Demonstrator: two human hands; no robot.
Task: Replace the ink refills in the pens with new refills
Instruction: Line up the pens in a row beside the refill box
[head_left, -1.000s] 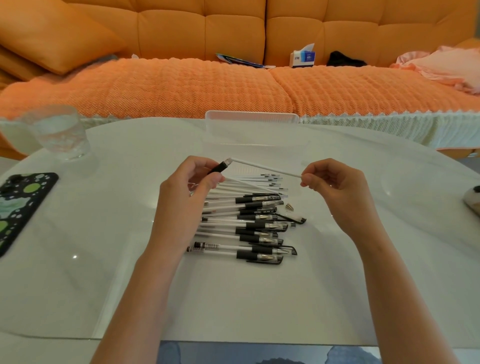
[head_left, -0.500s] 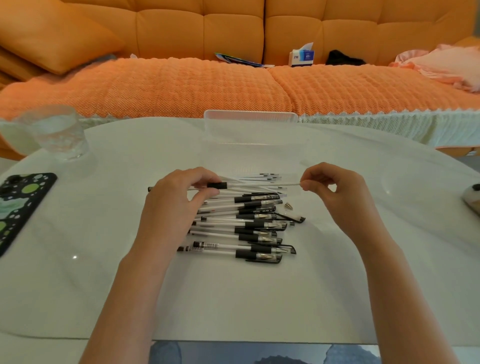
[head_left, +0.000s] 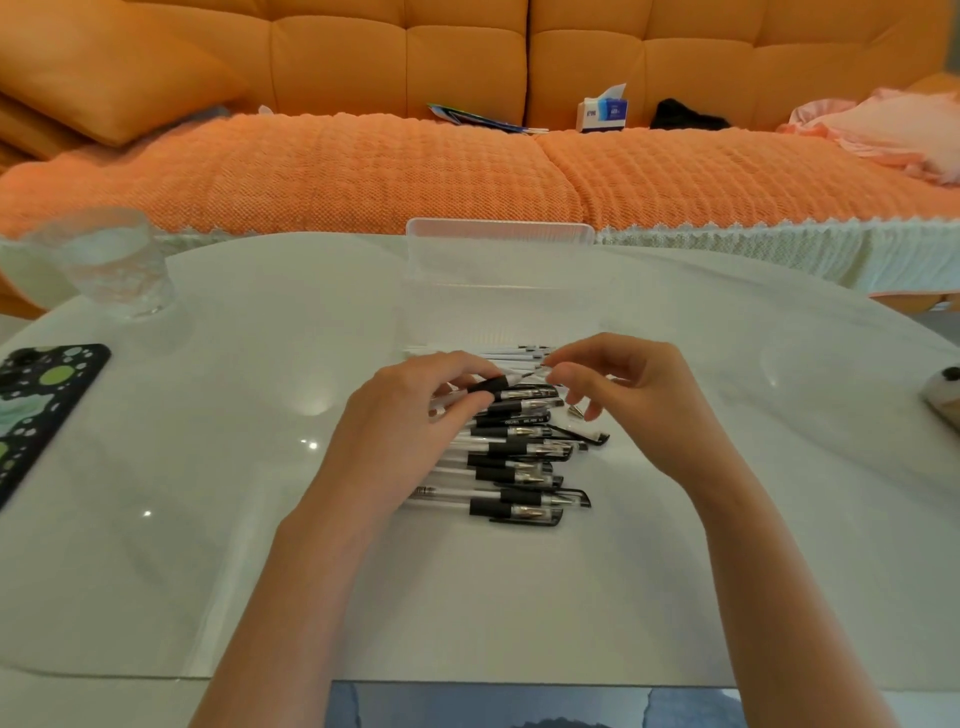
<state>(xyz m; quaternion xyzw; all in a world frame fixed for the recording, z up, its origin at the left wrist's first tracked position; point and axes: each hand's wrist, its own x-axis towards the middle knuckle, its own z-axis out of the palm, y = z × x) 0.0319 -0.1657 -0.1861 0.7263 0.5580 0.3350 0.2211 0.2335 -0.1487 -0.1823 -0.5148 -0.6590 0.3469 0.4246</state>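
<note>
White table (head_left: 260, 519) in front of me, orange sofa (head_left: 363, 171) beyond it. My left hand (head_left: 405, 421) curls round one pen (head_left: 488, 386), fingers clamped on its black grip, just above the far end of the pile of pens (head_left: 519, 467) at the table's middle. My right hand (head_left: 639, 400) pinches the white refill (head_left: 525, 376) at that pen's right end between thumb and forefinger. A clear box (head_left: 498, 244) stands farther off, with a glass (head_left: 114, 265) and a phone (head_left: 41, 400) to the left.

The table (head_left: 260, 519) is glossy and smooth. The pens (head_left: 519, 467) have clear plastic barrels, matt black grips and metal tips. The box (head_left: 498, 239) is ribbed translucent plastic, the glass (head_left: 114, 265) dimpled, the sofa cover (head_left: 337, 171) knobbly woven cloth.
</note>
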